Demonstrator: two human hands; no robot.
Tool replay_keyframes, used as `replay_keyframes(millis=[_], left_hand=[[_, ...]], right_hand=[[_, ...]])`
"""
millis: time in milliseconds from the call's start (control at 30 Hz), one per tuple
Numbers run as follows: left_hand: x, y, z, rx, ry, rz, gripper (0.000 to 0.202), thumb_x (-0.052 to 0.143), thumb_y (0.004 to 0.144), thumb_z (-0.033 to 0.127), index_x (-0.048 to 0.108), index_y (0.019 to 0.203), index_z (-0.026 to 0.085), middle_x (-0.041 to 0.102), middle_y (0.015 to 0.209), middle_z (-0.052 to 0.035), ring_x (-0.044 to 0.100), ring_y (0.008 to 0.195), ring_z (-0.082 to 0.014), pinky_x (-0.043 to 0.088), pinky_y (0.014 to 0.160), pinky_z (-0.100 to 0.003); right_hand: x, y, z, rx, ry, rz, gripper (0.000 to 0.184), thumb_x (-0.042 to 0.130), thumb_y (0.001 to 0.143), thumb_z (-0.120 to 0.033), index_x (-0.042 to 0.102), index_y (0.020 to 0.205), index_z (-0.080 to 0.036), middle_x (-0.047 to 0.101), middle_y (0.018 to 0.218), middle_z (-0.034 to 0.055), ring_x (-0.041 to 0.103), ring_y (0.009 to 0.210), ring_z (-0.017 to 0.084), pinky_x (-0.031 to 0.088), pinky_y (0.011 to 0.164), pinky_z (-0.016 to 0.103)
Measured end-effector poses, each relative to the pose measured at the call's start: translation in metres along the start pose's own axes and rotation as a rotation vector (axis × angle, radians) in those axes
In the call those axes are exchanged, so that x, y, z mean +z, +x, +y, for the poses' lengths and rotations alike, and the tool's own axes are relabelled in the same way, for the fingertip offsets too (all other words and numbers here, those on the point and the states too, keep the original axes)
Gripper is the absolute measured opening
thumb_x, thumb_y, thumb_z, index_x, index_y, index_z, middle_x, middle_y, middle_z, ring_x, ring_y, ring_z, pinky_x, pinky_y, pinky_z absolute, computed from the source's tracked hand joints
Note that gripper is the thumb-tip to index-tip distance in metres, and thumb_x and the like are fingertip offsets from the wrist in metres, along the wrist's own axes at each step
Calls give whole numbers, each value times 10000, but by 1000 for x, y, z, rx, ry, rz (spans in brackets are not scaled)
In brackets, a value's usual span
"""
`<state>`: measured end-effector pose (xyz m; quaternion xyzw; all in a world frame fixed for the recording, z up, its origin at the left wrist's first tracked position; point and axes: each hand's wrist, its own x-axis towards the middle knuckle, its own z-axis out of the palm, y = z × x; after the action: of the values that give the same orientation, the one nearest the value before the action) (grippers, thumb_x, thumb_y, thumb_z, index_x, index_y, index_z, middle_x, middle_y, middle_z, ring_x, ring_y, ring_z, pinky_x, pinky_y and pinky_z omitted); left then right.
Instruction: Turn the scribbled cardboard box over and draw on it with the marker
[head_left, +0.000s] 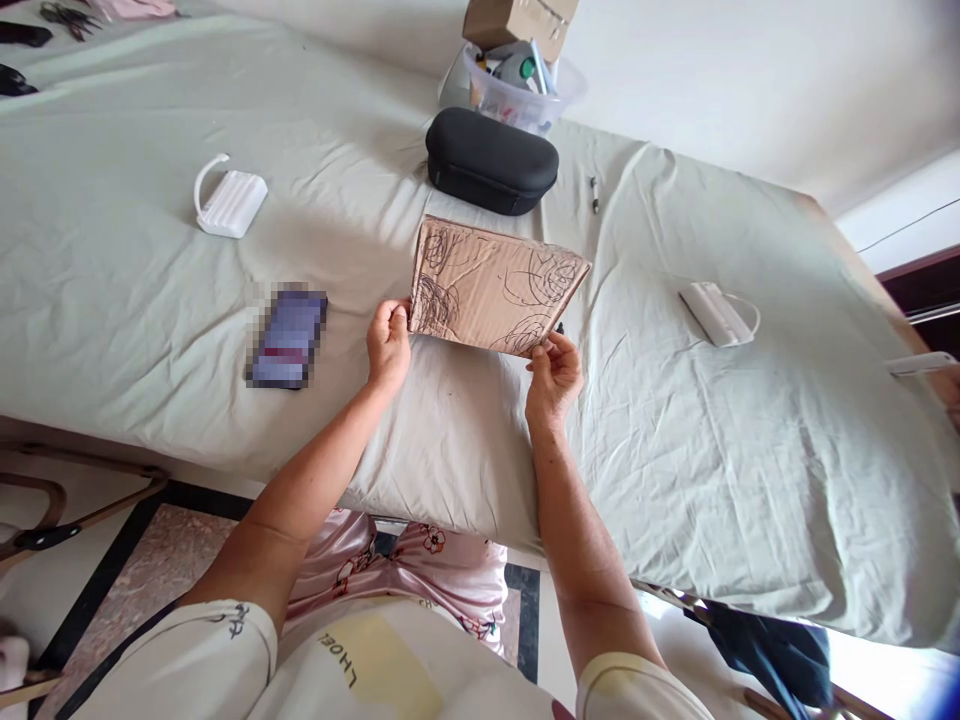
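Observation:
A brown piece of cardboard point(487, 285), with dark pen scribbles at its corners, is held up at a tilt over the cloth-covered table. My left hand point(389, 345) grips its lower left edge, thumb on the front. At the lower right corner my right hand point(553, 375) pinches the cardboard between thumb and fingers. A small dark tip point(559, 328) shows beside the right fingers; I cannot make out what it belongs to. Just behind the cardboard lies a black zippered hard case point(491, 160).
A phone point(287, 338) with a blurred screen lies on the left. White strapped devices stand at left point(234, 203) and right point(716, 313). Beyond the case are a pen point(595, 195), a clear plastic tub point(499, 98) of bottles and a cardboard box point(521, 25). The light green sheet point(675, 450) is wrinkled.

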<state>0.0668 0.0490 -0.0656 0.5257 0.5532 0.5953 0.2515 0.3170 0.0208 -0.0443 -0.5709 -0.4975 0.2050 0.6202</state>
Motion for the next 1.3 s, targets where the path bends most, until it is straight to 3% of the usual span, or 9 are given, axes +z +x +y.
replay_keyframes(millis=[100, 233, 367, 533, 667, 767, 1000, 1167, 1300], left_hand=[[1, 0, 10, -44, -141, 27, 503, 531, 1046, 682, 600, 1246, 225, 742, 1191, -109, 731, 1110, -220, 610, 984, -374], [0, 0, 19, 18, -137, -71, 738, 733, 947, 653, 461, 1514, 267, 693, 1342, -119, 703, 1236, -253, 570, 1085, -399], [-3, 0, 19, 105, -7, -132, 697, 740, 979, 531, 457, 1574, 304, 623, 1513, -128, 602, 1423, -288, 478, 1226, -433], [-1, 0, 19, 91, 168, -92, 454, 766, 963, 387, 644, 1359, 202, 736, 1281, -140, 689, 1253, -296, 544, 1125, -420], [3, -1, 21, 73, 162, -108, 365, 704, 990, 310, 659, 1336, 202, 763, 1276, -121, 712, 1217, -272, 558, 1093, -390], [3, -6, 23, 42, 140, -120, 375, 638, 1011, 267, 640, 1382, 219, 771, 1294, -106, 731, 1190, -255, 566, 1086, -375], [-1, -8, 27, 76, 126, -155, 483, 624, 1006, 239, 572, 1486, 239, 687, 1498, -117, 671, 1369, -264, 535, 1172, -372], [-1, -5, 27, 38, 129, -151, 398, 616, 1039, 296, 591, 1432, 237, 747, 1408, -102, 728, 1275, -247, 585, 1108, -369], [0, -7, 26, 6, 92, -161, 494, 617, 998, 182, 554, 1485, 233, 736, 1421, -100, 722, 1292, -233, 574, 1132, -364]], right_hand=[[-2, -3, -4, 4, -67, 21, 280, 624, 926, -453, 652, 1112, -245, 634, 909, -6, 610, 788, 133, 539, 729, 293], [-4, -6, -10, 14, -130, 18, 257, 555, 975, -468, 633, 1065, -240, 641, 918, 3, 620, 830, 152, 533, 796, 326], [-6, -5, -11, 11, -228, -7, 227, 543, 957, -417, 628, 1038, -223, 669, 936, 24, 621, 857, 177, 519, 824, 357], [-1, -8, -7, -8, -358, 21, 192, 512, 925, -336, 603, 1047, -219, 656, 965, 54, 617, 914, 219, 523, 907, 438], [2, -9, -3, 6, -377, 12, 194, 512, 907, -311, 577, 1068, -225, 644, 995, 58, 611, 940, 223, 528, 938, 459], [0, -8, -1, 28, -359, -21, 216, 539, 896, -330, 572, 1084, -229, 640, 1014, 48, 613, 950, 212, 528, 951, 450], [-4, -6, 0, 36, -356, -17, 245, 560, 889, -361, 581, 1095, -229, 632, 1000, 38, 610, 941, 210, 516, 971, 456], [-2, -8, -3, 45, -386, -13, 264, 560, 867, -351, 581, 1106, -239, 639, 1014, 40, 614, 966, 219, 520, 974, 462], [-6, -4, -2, 66, -379, -37, 325, 562, 861, -387, 604, 1137, -221, 671, 1027, 63, 643, 973, 237, 526, 984, 494]])
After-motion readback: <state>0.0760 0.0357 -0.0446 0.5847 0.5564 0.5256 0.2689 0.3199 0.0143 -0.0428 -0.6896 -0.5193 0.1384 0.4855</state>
